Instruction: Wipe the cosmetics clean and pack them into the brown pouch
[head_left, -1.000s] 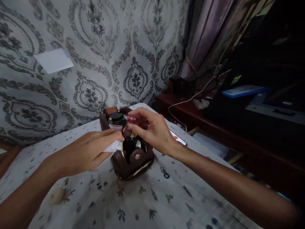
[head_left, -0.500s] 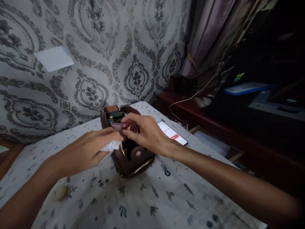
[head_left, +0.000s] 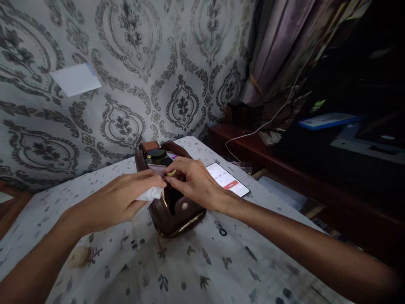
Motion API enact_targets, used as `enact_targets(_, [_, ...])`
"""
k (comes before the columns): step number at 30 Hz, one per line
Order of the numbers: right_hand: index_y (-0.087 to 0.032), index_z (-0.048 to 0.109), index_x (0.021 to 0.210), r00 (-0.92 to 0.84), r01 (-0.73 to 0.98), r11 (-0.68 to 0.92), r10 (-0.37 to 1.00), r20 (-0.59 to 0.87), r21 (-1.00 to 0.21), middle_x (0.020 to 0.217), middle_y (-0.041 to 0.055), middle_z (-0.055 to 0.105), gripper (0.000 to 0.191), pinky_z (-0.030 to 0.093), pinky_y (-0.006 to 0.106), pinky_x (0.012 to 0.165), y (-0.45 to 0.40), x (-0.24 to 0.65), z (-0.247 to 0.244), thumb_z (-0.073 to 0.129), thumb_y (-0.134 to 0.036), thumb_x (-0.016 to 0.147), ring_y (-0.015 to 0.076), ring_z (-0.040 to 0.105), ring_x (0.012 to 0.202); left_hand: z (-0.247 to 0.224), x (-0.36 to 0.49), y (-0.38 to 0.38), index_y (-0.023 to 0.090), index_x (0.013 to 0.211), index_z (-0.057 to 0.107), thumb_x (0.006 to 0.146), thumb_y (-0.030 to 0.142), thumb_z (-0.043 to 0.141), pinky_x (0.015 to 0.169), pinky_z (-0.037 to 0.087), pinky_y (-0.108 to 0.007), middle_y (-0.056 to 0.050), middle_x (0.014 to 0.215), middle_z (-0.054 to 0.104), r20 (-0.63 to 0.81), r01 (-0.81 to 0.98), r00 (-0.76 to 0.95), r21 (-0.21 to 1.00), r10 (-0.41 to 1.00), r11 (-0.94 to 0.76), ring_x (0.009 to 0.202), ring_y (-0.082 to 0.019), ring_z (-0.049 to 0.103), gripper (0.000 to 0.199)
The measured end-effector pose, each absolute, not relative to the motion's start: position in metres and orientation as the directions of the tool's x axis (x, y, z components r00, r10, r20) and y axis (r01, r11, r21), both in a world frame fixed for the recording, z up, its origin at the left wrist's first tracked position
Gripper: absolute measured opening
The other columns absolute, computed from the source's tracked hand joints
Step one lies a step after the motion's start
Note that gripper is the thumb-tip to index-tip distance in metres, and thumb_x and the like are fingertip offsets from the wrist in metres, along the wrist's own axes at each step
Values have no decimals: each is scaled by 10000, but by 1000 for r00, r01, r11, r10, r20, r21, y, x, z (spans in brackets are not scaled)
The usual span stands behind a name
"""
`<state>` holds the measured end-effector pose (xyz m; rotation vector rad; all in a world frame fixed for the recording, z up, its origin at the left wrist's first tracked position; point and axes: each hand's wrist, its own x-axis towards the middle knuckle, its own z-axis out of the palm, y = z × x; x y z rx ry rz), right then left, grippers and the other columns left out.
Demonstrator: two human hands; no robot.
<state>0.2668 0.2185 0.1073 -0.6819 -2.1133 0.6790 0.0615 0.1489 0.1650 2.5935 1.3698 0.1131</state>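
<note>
Bag (head_left: 177, 221) on table (head_left: 133, 274), containers (head_left: 158, 154) in bag, phone (head_left: 236, 185) right of bag, wall (head_left: 155, 95) behind, cabinet (head_left: 268, 157) at right

Dim room, right side blackened.

Open brown bag (head_left: 167, 221) on tablecloth (head_left: 180, 270), crumpled white tissue (head_left: 149, 194)
</note>
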Motion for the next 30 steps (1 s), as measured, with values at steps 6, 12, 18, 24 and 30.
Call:
enact_targets(6, [-164,712,847,-537,237,704,669,514,-669,792,-1,626,127,401,230,666,217,271,107,615,-88,873,112,574,717,163,63,148,318,1364,551,905,108,428,943,499,-314,-35,1299,641,4,802,571,210,821,-559,1119,-217,649,520])
enact_targets(12, [-166,713,882,-534,227,707,665,522,-669,827,12,636,130,435,240,689,215,277,109,610,-86,880,124,600,748,157,63,144,347,1409,540,907,161,447,979,518,-341,-11,1427,608,83,819,531,204,843,-536,1239,-245,623,544])
enact_targets(18, [-173,716,938,-515,235,727,656,552,-645,927,42,650,122,471,256,720,210,281,105,607,-123,911,142,628,813,145,59,133,336,1496,423,899,169,441,1092,466,-381,-14,1499,540,216,829,449,260,867,-494,1337,-245,548,619])
enact_targets(24, [-195,702,985,-507,357,748,658,557,-559,1001,49,644,114,482,271,734,203,288,103,652,-147,895,157,633,846,127,58,123,261,1329,537,927,228,451,924,536,-343,-72,1281,624,386,877,191,346,902,-334,1158,-242,620,412])
enact_targets(30, [-189,695,959,-508,305,747,652,563,-591,903,26,672,194,485,246,695,203,285,102,593,-42,882,134,638,775,115,67,127,252,1213,595,963,384,483,881,531,-344,-66,1170,627,339,837,39,503,940,-217,1081,-240,624,304])
